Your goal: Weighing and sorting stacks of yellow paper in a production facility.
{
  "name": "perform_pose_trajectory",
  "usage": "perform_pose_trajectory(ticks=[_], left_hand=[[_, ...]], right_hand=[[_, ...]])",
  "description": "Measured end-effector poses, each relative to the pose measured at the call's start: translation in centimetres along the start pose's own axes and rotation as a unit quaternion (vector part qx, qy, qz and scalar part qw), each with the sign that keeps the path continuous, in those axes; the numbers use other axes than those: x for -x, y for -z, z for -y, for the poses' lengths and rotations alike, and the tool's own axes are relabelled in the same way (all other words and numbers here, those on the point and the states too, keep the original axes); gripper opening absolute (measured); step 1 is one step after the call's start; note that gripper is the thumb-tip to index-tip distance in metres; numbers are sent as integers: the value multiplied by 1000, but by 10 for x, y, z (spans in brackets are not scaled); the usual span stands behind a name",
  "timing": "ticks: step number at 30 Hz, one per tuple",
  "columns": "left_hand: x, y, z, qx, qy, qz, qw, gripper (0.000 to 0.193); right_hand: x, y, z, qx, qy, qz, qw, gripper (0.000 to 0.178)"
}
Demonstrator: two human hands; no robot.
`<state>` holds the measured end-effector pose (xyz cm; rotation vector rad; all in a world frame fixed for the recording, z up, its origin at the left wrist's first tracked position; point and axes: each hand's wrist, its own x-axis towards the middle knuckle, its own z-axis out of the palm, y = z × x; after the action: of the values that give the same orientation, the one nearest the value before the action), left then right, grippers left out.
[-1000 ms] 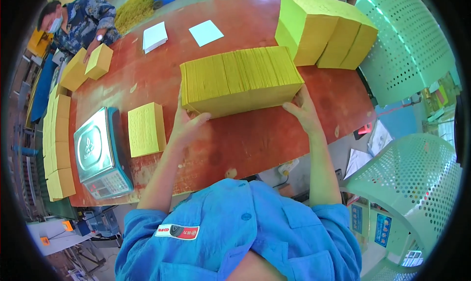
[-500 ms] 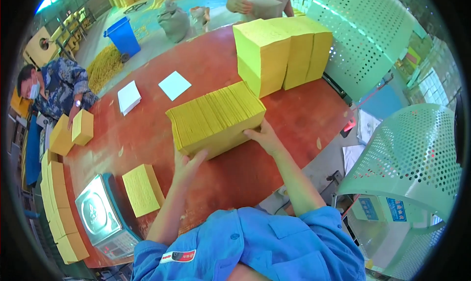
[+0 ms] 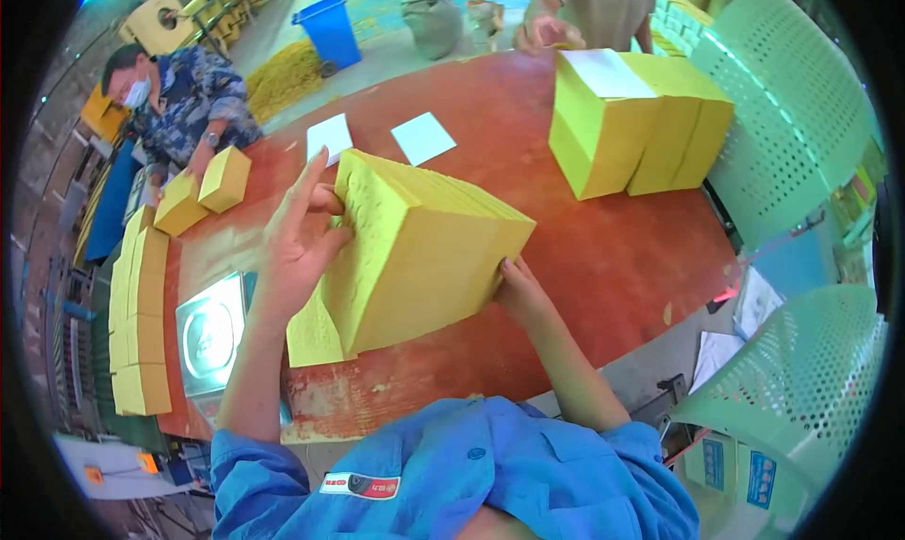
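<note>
I see a part-hidden scale [image 3: 209, 337], the left hand [image 3: 300, 237] pressing the tilted yellow stack [image 3: 424, 257] over the red table [image 3: 613, 267], a red-and-white chest label [image 3: 360, 485], the right hand [image 3: 524, 293] gripping the stack's lower right edge, then blue printed signs [image 3: 762, 480]

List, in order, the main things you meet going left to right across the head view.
Row of yellow blocks, scale, held yellow stack, tall yellow stacks, green guards with holes.
</note>
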<state>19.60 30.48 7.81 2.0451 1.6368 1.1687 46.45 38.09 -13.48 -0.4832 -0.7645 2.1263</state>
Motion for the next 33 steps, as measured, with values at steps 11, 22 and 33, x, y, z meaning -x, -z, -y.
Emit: perform_pose_trajectory(ticks=[11,22,33], left_hand=[[36,16,36,226,229,34,946,68],[155,-156,84,520,281,-97,800,59],[126,-167,39,531,199,-217,795,62]], right_hand=[[0,-8,34,170,99,-5,980,66],[69,60,65,368,57,-99,923,71],[43,65,90,178,192,-77,962,79]])
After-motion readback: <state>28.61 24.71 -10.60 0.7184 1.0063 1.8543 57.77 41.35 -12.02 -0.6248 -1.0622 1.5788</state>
